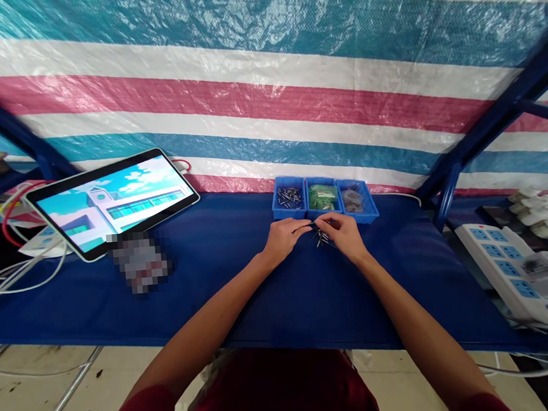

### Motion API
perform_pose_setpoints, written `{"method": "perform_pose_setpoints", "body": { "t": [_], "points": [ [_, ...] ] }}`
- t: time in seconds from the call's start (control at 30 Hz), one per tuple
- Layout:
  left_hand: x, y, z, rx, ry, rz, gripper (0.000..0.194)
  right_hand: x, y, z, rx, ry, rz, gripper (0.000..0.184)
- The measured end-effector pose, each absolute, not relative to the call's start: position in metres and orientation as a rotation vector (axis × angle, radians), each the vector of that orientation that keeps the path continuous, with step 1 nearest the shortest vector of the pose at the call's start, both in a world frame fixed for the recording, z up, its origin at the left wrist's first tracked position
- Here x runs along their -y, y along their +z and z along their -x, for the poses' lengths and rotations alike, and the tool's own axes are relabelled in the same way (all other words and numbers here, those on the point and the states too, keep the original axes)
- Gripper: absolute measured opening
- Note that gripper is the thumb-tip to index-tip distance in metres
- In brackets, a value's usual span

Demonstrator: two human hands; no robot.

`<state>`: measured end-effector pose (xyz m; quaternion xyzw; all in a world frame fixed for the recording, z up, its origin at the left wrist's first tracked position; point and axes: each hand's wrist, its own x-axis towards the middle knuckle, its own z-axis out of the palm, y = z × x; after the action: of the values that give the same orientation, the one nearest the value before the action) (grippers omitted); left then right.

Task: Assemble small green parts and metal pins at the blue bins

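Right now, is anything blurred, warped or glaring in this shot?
Head view: a pixelated patch hides something beside the tablet; wide-angle bending curves the blue frame bars; the tarp shows soft sheen; the tiny metal parts between both hands are too small to resolve.

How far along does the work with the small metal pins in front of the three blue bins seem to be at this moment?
Done: a small pile of metal pins lies on the blue table by the hands. In hand: the left hand and right hand meet, pinching a tiny part too small to identify. Left: the blue bins behind remain stocked with pins, green pieces and brownish pieces.
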<state>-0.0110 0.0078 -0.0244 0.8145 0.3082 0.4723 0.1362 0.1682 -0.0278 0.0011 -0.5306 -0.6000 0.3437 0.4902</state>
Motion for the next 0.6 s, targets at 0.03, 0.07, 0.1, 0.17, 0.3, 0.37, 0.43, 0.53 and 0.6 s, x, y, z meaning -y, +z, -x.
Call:
{"method": "perform_pose_setpoints", "body": {
  "t": [0.03,0.07,0.1,0.17,0.3,0.37,0.43,0.53,0.6],
  "points": [
    [-0.008,-0.024,0.011,-0.884,1.341,-2.362,0.029,0.028,0.001,-0.168,1.475,0.836,1.284,0.030],
    [-0.007,-0.024,0.011,-0.881,1.320,-2.348,0.028,0.028,0.000,-0.168,1.492,0.834,1.280,0.030],
    [-0.006,-0.023,0.010,-0.885,1.303,-2.314,0.027,0.027,0.000,-0.168,1.507,0.829,1.279,0.030],
    [-0.004,-0.020,0.009,-0.911,1.289,-2.172,0.026,0.026,-0.001,-0.167,1.526,0.810,1.283,0.030],
    [-0.001,-0.014,0.004,-0.895,1.277,-1.737,0.031,0.026,-0.001,-0.166,1.520,0.824,1.297,0.031],
    [-0.002,-0.015,0.001,-0.853,1.261,-1.582,0.033,0.026,-0.001,-0.164,1.501,0.881,1.288,0.031],
    [-0.002,-0.016,-0.002,-0.827,1.252,-1.522,0.033,0.026,-0.002,-0.163,1.478,0.928,1.275,0.031],
    [0.000,-0.017,-0.001,-0.830,1.309,-1.635,0.026,0.026,-0.003,-0.162,1.439,0.915,1.302,0.033],
    [0.002,-0.016,0.002,-0.824,1.393,-1.863,0.020,0.025,-0.004,-0.164,1.406,0.851,1.348,0.034]
  ]
}}
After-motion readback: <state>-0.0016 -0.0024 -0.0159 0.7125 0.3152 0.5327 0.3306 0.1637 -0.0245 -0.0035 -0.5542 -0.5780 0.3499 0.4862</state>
